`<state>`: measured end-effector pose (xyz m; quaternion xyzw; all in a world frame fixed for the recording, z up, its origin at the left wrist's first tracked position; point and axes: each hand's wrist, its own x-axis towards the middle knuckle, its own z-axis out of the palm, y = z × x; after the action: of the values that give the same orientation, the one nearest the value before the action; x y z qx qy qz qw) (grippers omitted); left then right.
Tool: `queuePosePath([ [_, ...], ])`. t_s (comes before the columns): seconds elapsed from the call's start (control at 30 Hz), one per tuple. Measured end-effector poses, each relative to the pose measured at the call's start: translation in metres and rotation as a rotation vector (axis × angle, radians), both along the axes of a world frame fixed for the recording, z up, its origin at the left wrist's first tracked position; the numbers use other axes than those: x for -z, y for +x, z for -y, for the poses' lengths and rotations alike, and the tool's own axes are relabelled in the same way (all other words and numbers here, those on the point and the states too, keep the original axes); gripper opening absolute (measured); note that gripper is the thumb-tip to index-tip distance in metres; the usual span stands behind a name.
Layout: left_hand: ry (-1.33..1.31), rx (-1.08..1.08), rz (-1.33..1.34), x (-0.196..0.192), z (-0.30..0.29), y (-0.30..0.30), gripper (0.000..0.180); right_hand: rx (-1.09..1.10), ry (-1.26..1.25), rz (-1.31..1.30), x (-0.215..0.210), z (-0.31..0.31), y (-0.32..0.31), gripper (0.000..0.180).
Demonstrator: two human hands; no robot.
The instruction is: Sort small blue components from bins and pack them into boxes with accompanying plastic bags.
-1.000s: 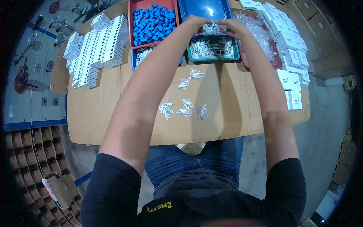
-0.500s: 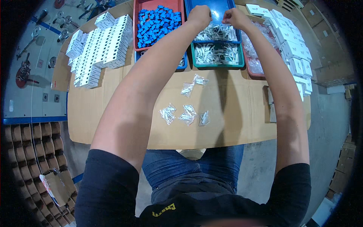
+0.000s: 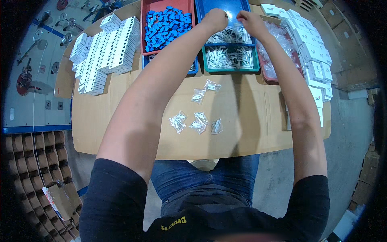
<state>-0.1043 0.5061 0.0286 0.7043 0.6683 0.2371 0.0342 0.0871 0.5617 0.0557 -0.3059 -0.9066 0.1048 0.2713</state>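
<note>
Both hands reach over the far blue tray [image 3: 217, 5], whose near part holds small whitish and metallic pieces, apparently wall plugs and screws [image 3: 219, 37]. My left hand [image 3: 216, 20] is closed, fingers curled away from view. Close to its right, my right hand [image 3: 250, 23] has thumb and fingers pinched together. A shiny clear patch shows between them; I cannot make out what either holds. In front, a green tray [image 3: 232, 70] contains similar pieces. Several small clear bags lie on the cardboard: one bag [image 3: 177, 122] at left, one bag [image 3: 217, 126] at right, others between and behind.
A red tray [image 3: 161, 5] of blue plastic pieces stands left of the blue tray. Right of it, another red tray [image 3: 271, 80] holds clear plastic bags. White boxes [image 3: 107, 52] are stacked at left, more white boxes [image 3: 312, 52] at right. Cardboard [image 3: 121, 139] covers the table.
My hands have shifted slightly nearer, and my right hand has tilted its fingers closer to the left. The bags on the cardboard have stayed put.
</note>
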Motion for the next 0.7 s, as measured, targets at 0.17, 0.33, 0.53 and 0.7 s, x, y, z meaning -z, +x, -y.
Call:
queuePosePath([
  [0.17,0.14,-0.002,-0.059,0.003,0.008,0.014,0.027,-0.133,-0.037,-0.071,0.005,0.0,0.006,0.016],
  [0.33,0.059,0.065,0.093,0.006,0.009,0.015,0.026,-0.186,-0.067,-0.125,0.005,-0.008,0.012,0.019],
  [0.53,0.183,0.042,0.061,0.012,0.0,0.016,0.03,-0.171,0.038,-0.202,0.012,-0.013,0.007,0.021],
  [0.7,0.085,0.058,0.163,0.008,-0.001,0.031,0.027,-0.168,-0.067,-0.143,0.027,-0.033,0.027,0.022],
])
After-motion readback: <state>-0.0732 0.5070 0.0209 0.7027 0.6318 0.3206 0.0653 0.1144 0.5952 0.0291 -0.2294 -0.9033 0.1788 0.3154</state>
